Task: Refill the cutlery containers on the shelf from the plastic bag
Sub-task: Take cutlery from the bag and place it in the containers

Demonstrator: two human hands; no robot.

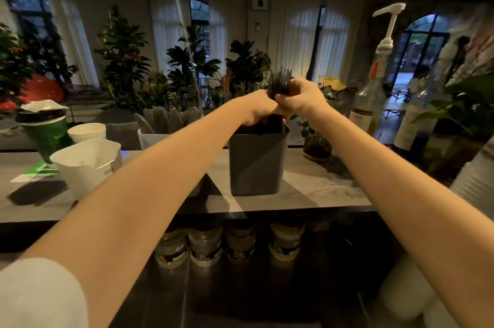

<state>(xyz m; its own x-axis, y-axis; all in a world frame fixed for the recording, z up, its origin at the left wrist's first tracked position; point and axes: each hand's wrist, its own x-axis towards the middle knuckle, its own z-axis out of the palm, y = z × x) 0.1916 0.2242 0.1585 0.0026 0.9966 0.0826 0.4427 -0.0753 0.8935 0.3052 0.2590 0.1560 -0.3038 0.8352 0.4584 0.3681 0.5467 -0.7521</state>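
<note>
We see both hands up together over the dark grey container (256, 164) on the shelf (320, 188), left hand (258, 108) and right hand (299, 99) each curled tight round one bunch of black forks (279, 82), tines up, lower ends hidden behind the hands at the container's mouth. Just left of it stands a white container (152, 138) with pale cutlery (171, 116) in it. Paper cups (85, 164) sit farther left, a pump bottle (369, 103) at right, jars (205, 247) on the level below.
</note>
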